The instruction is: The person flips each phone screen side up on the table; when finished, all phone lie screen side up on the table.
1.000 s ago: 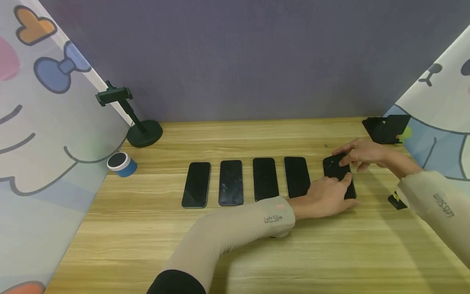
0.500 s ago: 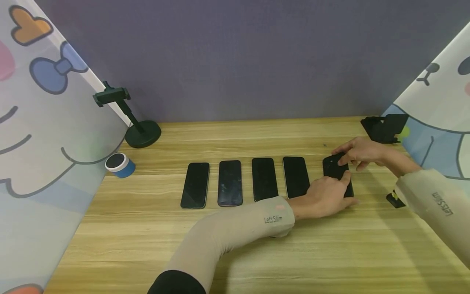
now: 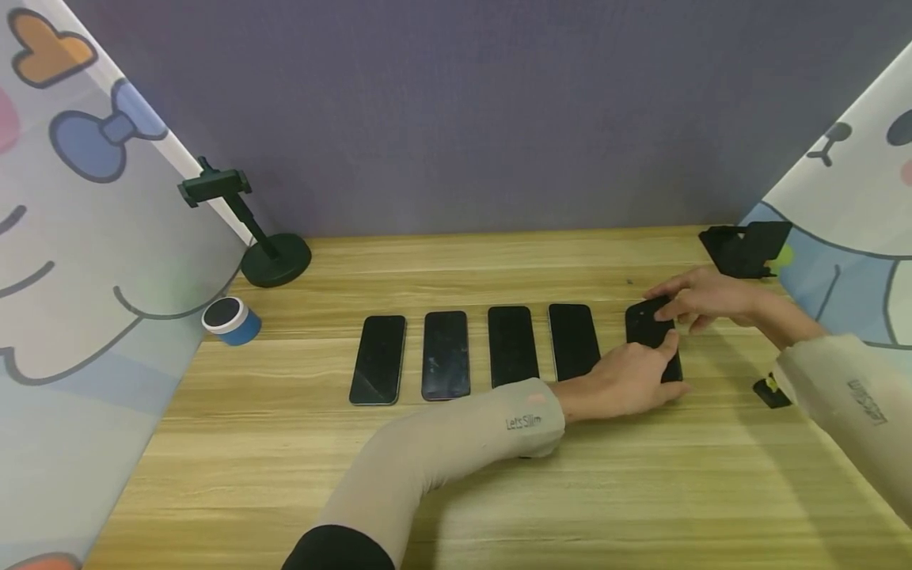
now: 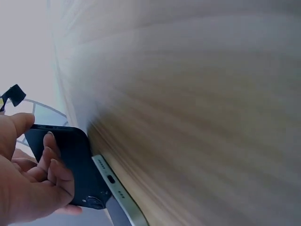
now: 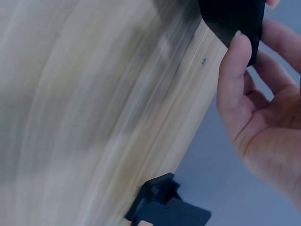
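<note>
A black smartphone (image 3: 644, 328) lies at the right end of a row, a camera spot showing on its upward side. My left hand (image 3: 634, 380) pinches its near part, the index finger over its face and the thumb by the near edge. At the far right corner, my right hand (image 3: 708, 297) grips the same phone between thumb and fingers. In the left wrist view the phone (image 4: 75, 160) sits close to the pale edge of a neighbouring phone (image 4: 120, 190). Part of the phone (image 5: 235, 19) is cut off in the right wrist view.
Several more phones lie to the left, including a leftmost phone (image 3: 378, 360) and one beside my left wrist (image 3: 573, 340). A dark green stand (image 3: 278, 260) and a blue-white jar (image 3: 231, 321) are at left. A black stand (image 3: 748, 249) and small dark item (image 3: 772, 392) are at right.
Both hands keep their hold on the phone. Its near end has shifted slightly left, along with my left hand. The whole head view has drifted a little.
</note>
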Available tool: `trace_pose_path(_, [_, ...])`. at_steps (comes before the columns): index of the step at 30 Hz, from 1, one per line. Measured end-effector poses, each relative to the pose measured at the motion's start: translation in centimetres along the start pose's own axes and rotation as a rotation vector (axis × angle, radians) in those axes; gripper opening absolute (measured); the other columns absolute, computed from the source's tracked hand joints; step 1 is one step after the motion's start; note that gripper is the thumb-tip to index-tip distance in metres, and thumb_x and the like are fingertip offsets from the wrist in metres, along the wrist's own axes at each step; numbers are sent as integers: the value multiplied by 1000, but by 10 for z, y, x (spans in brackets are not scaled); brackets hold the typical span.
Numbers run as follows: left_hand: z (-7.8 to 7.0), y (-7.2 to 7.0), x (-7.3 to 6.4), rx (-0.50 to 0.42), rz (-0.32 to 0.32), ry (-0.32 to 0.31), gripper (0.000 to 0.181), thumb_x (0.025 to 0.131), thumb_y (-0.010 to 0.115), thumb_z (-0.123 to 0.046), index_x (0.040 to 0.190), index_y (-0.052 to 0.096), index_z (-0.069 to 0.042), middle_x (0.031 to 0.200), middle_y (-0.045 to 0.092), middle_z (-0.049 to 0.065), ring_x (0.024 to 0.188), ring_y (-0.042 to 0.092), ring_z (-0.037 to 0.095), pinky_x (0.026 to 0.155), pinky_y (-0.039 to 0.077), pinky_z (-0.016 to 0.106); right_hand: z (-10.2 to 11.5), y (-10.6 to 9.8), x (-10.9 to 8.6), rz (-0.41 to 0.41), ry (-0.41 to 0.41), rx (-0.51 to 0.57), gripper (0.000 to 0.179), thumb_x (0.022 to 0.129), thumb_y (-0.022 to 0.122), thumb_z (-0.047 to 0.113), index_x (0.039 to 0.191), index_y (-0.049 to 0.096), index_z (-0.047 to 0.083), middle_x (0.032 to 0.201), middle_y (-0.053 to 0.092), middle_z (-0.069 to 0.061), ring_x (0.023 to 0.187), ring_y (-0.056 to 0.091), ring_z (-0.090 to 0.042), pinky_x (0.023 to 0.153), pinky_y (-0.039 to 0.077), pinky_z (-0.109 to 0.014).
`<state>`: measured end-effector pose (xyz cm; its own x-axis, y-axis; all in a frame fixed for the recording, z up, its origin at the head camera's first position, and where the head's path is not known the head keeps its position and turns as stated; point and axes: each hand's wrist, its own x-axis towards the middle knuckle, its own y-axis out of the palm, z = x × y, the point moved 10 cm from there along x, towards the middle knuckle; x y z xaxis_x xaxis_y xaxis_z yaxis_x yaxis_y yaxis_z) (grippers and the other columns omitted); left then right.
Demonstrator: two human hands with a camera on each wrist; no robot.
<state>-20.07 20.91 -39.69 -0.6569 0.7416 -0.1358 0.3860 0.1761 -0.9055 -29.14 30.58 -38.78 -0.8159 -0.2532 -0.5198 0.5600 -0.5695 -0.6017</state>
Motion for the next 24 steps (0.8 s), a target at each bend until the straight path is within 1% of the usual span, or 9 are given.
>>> trace_pose_path(1, [1, 0, 0, -6, 5, 5, 78, 102, 46, -56, 163, 9, -23, 54, 57, -9, 35, 43, 4, 41, 38, 16, -1, -1, -1, -9, -17, -3, 65, 95, 68, 26, 149, 45, -2, 103, 67, -22, 76, 59, -12, 66, 57, -35])
trace_pose_path(3, [2, 0, -1, -16, 5, 24, 78, 102, 46, -55, 163, 8, -22, 55, 57, -9, 35, 43, 4, 41, 38, 16, -4, -2, -3, -29, -44, 4, 65, 96, 67, 29, 150, 44, -1, 140, 53, -29, 92, 65, -14, 72, 59, -37])
trace_pose_path(4, [3, 0, -2, -30, 9, 28, 79, 103, 46, -54, 163, 7, -22, 55, 57, -8, 35, 43, 4, 41, 38, 15, -5, -2, -4, -37, -58, 16, 65, 97, 66, 30, 150, 43, 0, 152, 42, -28, 98, 65, -14, 75, 60, -38])
trace_pose_path(6, [5, 1, -2, -61, 22, 29, 79, 103, 45, -54, 163, 5, -22, 54, 56, -8, 34, 40, 5, 40, 37, 16, -9, -2, -5, -48, -88, 48, 66, 99, 64, 31, 152, 40, 2, 158, 31, -28, 104, 63, -8, 78, 60, -39])
trace_pose_path(9, [8, 1, -3, -116, 33, 21, 78, 103, 46, -53, 162, 3, -25, 51, 54, -7, 33, 36, 5, 39, 36, 16, -15, 0, -5, -76, -123, 100, 66, 101, 61, 32, 155, 36, 4, 161, 23, -27, 105, 58, 4, 80, 60, -39])
trace_pose_path(13, [12, 0, -5, -167, 35, 15, 78, 103, 46, -53, 161, 0, -27, 47, 48, -6, 32, 32, 6, 38, 35, 17, -20, 3, -5, -104, -161, 219, 64, 104, 57, 29, 156, 33, 1, 162, 19, -27, 102, 58, 10, 81, 60, -38])
trace_pose_path(17, [15, 1, -6, -202, 36, 20, 78, 103, 46, -52, 160, -1, -29, 46, 45, -6, 32, 30, 6, 37, 33, 18, -23, 6, -6, -115, -214, 348, 54, 106, 53, 19, 155, 37, 5, 157, 37, -2, 107, 60, 7, 80, 60, -38])
trace_pose_path(20, [17, 1, -6, -216, 37, 23, 77, 104, 47, -50, 160, -2, -30, 48, 46, -6, 32, 30, 6, 37, 33, 19, -24, 6, -6, -123, -246, 392, 49, 105, 53, 18, 153, 43, 11, 138, 45, 21, 108, 61, 5, 78, 60, -38])
trace_pose_path(24, [18, 0, -5, -209, 48, 30, 76, 104, 48, -46, 160, -1, -29, 49, 48, -6, 32, 30, 5, 37, 34, 19, -25, 7, -5, -128, -266, 414, 48, 105, 53, 16, 153, 44, 14, 136, 46, 23, 108, 62, 3, 76, 61, -38])
